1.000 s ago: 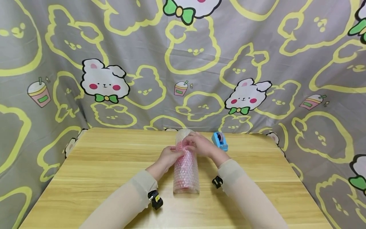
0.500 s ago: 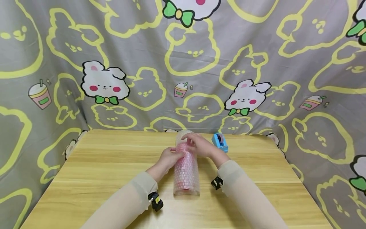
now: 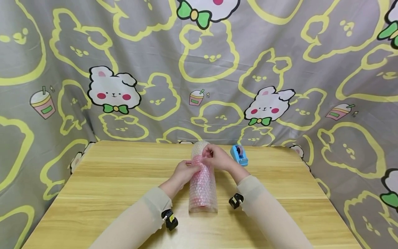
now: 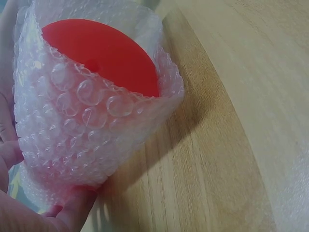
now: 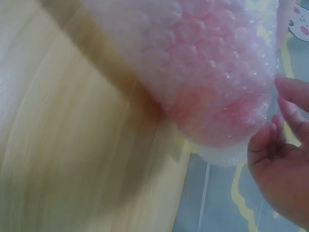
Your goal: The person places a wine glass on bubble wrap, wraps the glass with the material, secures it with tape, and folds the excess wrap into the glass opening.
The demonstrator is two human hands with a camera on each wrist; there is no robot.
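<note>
A long roll of bubble wrap (image 3: pixel 202 188) lies on the table, pointing away from me. Inside it is a red object (image 4: pixel 108 53) whose smooth, round, flat end shows through the wrap's open near end; its kind is hidden. My left hand (image 3: pixel 183 172) grips the roll's left side, with the thumb on top of the wrap. At the far right part of the roll is my right hand (image 3: pixel 216 158), its fingers bent and the thumb near the wrap's surface. In the right wrist view its fingertips (image 5: pixel 260 137) meet the wrap's edge; whether they pinch it is unclear.
A blue tape dispenser (image 3: pixel 239 155) with a roll of tape stands at the back right of the wooden table (image 3: pixel 124 186). A grey patterned curtain (image 3: pixel 161 114) hangs behind and along both sides.
My right hand's fingers lifted and straightened somewhat, then bent back in beside the wrap, a little farther right. My left hand keeps its grip, and the roll stays almost where it was.
</note>
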